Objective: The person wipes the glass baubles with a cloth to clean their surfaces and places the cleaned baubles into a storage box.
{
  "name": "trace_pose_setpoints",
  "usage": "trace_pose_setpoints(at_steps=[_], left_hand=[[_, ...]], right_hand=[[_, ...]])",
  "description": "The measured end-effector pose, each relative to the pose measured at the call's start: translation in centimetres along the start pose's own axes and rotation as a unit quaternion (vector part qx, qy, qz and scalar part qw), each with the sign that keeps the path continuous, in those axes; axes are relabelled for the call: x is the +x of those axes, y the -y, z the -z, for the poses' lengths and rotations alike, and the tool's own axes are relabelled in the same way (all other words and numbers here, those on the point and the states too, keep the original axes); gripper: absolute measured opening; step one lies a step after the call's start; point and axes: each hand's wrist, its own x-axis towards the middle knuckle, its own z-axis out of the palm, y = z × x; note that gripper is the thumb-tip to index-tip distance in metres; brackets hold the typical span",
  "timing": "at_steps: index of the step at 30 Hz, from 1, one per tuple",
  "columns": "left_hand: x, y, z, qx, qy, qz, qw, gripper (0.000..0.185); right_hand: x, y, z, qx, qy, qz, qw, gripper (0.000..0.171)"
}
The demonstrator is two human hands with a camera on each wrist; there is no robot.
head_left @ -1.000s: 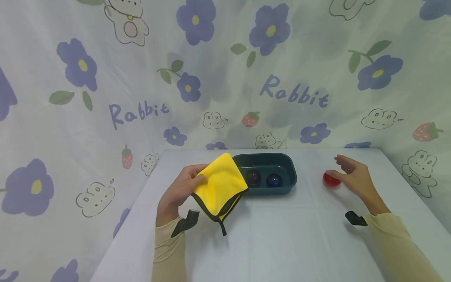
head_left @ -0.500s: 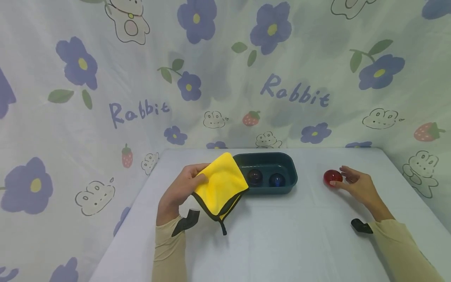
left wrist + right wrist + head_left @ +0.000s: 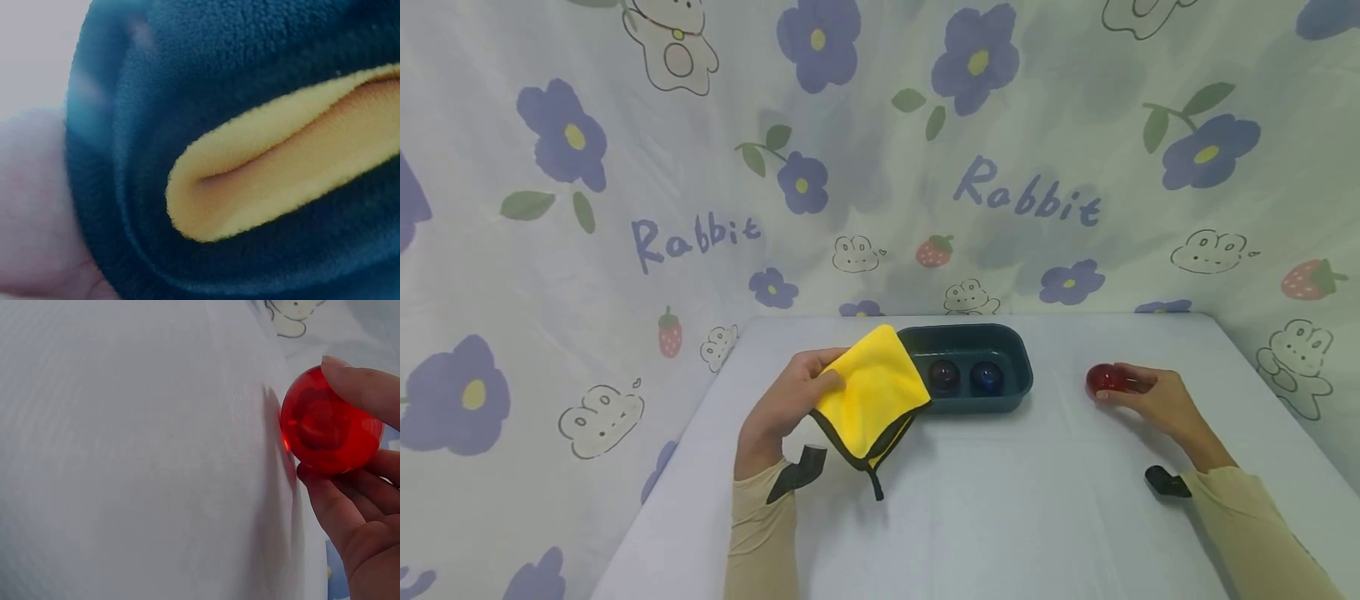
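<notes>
My left hand grips a folded yellow cloth with a dark edge, held just left of a dark teal tray. In the left wrist view the cloth fills the picture, yellow fold inside dark fabric. A dark purple ball and a blue ball lie in the tray. At the right, my right hand holds a red translucent ball on the table; the right wrist view shows fingers and thumb curled round the ball.
The table wears a pale cloth; its right edge runs close to my right forearm. A flower-and-rabbit printed curtain hangs behind and along both sides. Black wrist straps show on both sleeves.
My right hand came down beside the red ball and closed its fingers round it. The left hand and the cloth stayed put.
</notes>
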Motion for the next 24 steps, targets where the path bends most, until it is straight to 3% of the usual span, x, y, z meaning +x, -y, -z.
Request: trace_pose_setpoints(at_steps=[7,14,24], left_hand=[[0.0,0.0,0.0,-0.004,0.004,-0.010,0.9999,0.046],[0.0,0.0,-0.2,-0.003,0.005,-0.013,0.9999,0.045],[0.2,-0.1,-0.4,0.000,0.005,-0.007,1.0000,0.045]], right_hand=[[0.0,0.2,-0.2,0.005,-0.008,0.001,1.000,0.089],[-0.3,0.5,-0.4,0.000,0.010,0.005,1.000,0.086],[-1.3,2.9,-0.2,0.011,0.002,0.028,1.000,0.080]])
